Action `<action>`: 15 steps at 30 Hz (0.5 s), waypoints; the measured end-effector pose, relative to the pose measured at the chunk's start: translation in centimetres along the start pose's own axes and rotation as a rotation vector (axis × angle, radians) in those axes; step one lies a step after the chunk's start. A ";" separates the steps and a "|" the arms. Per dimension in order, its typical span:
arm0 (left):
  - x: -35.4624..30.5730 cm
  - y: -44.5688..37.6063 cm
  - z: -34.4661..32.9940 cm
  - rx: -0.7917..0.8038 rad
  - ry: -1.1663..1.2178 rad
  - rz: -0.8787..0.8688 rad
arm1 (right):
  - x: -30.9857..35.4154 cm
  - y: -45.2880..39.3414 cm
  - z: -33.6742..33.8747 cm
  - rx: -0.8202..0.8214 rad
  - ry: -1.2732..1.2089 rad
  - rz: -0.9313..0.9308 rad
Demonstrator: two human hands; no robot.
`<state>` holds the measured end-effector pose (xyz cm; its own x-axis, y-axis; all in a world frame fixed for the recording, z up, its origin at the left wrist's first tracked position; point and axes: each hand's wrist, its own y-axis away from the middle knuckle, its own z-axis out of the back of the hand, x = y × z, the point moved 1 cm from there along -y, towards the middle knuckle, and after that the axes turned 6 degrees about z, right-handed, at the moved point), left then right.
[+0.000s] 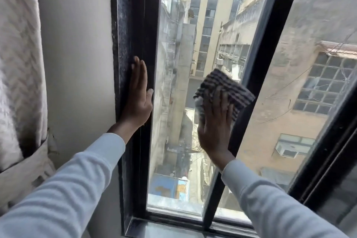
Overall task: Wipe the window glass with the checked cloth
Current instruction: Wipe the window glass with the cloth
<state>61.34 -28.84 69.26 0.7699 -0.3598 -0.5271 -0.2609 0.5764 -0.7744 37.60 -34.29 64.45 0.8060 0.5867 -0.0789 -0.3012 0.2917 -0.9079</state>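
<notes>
The window glass point(173, 60) is a tall pane between black frame bars, with buildings and an alley seen through it. My right hand point(215, 121) lies flat against the pane at mid height, fingers spread, pressing the dark-and-white checked cloth point(226, 88) to the glass. The cloth is folded and sticks out above and to the right of my fingers, reaching the middle frame bar. My left hand point(138, 96) rests flat and empty on the black left frame point(133, 25), thumb at the edge of the glass.
A pale patterned curtain point(19, 63) hangs tied back at the far left beside a white wall point(77, 54). A black middle bar point(260, 60) slants beside the cloth, with a second pane point(309, 35) to its right. The dark sill point(173, 228) runs along the bottom.
</notes>
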 end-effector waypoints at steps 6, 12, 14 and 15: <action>0.1 0.0 0.0 -0.014 -0.028 -0.008 | 0.7 -7.0 0.4 -0.019 0.011 0.472; -0.4 0.1 0.0 0.021 -0.065 -0.002 | 0.5 -4.6 2.3 -0.065 -0.046 0.125; -0.2 0.2 0.1 0.014 -0.084 0.010 | 2.2 -3.1 1.8 0.116 -0.059 0.401; -0.2 0.1 0.1 0.004 -0.096 0.013 | 2.6 -4.6 1.9 0.128 -0.047 0.499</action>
<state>61.21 -28.62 69.29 0.8190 -0.2803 -0.5007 -0.2686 0.5838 -0.7662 40.07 -32.64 69.20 0.5255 0.7103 -0.4683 -0.7054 0.0559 -0.7066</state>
